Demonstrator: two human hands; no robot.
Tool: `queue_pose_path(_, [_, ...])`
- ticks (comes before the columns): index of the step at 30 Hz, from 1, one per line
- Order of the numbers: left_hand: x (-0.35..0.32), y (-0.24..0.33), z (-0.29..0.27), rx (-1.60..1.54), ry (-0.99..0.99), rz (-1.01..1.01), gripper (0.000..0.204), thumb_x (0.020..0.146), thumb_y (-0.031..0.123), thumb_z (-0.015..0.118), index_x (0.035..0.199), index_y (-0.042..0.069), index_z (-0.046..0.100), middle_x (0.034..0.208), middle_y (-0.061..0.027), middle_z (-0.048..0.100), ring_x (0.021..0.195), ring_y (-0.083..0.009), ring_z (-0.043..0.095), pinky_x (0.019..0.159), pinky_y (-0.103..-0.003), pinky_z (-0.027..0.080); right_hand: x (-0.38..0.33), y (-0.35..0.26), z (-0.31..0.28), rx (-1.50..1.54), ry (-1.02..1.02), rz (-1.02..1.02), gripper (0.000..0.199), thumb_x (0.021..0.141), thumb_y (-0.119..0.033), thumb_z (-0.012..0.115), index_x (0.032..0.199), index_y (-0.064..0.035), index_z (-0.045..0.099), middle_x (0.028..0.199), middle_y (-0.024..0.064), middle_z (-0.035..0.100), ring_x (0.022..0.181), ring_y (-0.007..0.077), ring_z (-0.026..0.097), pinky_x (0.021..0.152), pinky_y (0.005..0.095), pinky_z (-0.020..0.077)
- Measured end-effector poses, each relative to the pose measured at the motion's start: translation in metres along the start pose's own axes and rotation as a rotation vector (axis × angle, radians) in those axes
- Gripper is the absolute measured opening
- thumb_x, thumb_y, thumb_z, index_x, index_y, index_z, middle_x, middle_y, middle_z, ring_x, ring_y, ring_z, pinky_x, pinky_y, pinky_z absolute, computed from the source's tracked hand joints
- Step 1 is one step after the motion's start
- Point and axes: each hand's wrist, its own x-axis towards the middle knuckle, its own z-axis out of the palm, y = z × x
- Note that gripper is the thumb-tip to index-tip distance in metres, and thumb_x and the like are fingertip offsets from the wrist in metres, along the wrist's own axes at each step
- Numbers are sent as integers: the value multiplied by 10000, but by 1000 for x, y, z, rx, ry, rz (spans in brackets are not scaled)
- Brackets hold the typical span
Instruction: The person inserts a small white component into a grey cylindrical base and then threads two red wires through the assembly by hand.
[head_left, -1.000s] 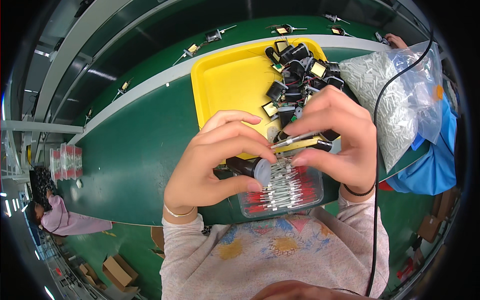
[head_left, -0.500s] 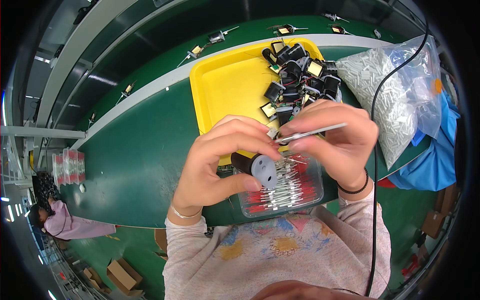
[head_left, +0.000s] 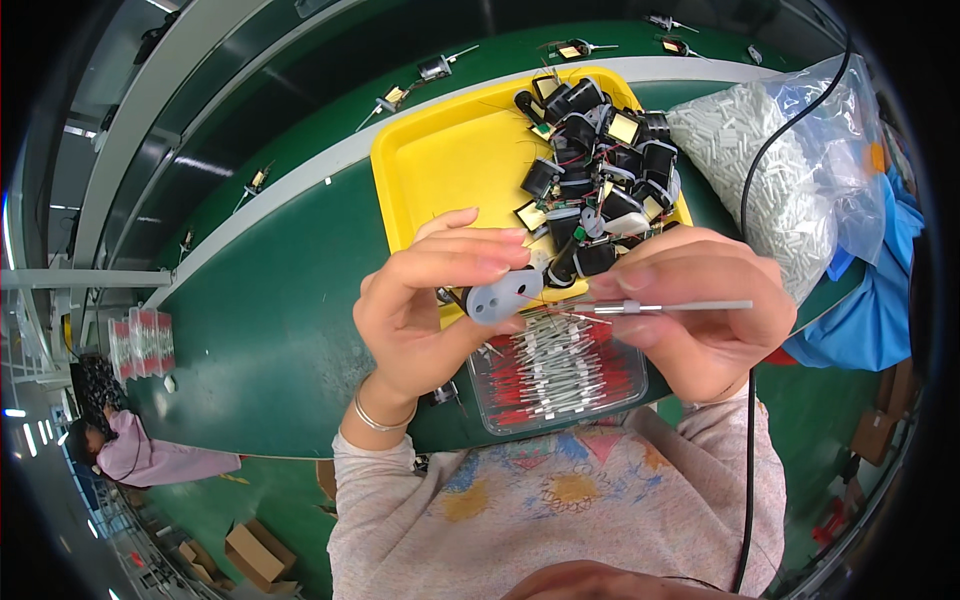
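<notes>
In my left hand [head_left: 405,305], between thumb and fingers, is a black cylindrical part with a grey end cap [head_left: 505,298]. The cap has several holes and is turned up and to the right. My right hand [head_left: 715,320] pinches a thin white-and-metal lead [head_left: 690,306], held nearly level. Its metal end points left toward the cap, with thin wires in the small gap between; whether they are joined is hard to see. Below both hands sits a clear plastic box [head_left: 641,385] of red and white leads [head_left: 560,370].
A yellow tray [head_left: 440,160] holds several black cylindrical parts [head_left: 575,140] on its right side. Beside it lies a bag of white tubes [head_left: 730,150], near blue cloth [head_left: 870,310]. A black cable [head_left: 750,480] hangs at right. Another person [head_left: 160,455] sits far left.
My left hand has tilted the cylindrical part so its cap now faces up and right. My right hand has moved right and slightly down, levelling the lead.
</notes>
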Motion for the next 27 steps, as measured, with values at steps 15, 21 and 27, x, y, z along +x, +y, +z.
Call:
queue_pose_path(15, [4, 3, 1, 120, -42, 107, 379, 622, 33, 794, 935, 20, 580, 909, -146, 674, 854, -274, 633, 740, -343, 457, 1, -2, 1, 12, 17, 48, 217, 602, 45, 691, 810, 50, 631, 722, 162, 666, 642, 251, 656, 594, 299, 523])
queue_pose_path(21, [2, 1, 1, 167, 1, 120, 373, 629, 41, 794, 935, 17, 580, 908, -141, 673, 837, -260, 634, 732, -334, 454, -1, -6, 2, -19, -36, 9, 244, 573, 57, 703, 807, 67, 631, 736, 166, 668, 664, 256, 663, 590, 293, 526])
queue_pose_path(27, [1, 2, 2, 227, 48, 118, 355, 640, 53, 791, 929, 21, 587, 901, -132, 673, 833, -252, 637, 734, -330, 450, -4, -6, 10, -120, -51, -77, 303, 536, 70, 728, 827, 85, 644, 765, 159, 672, 670, 255, 661, 595, 296, 533])
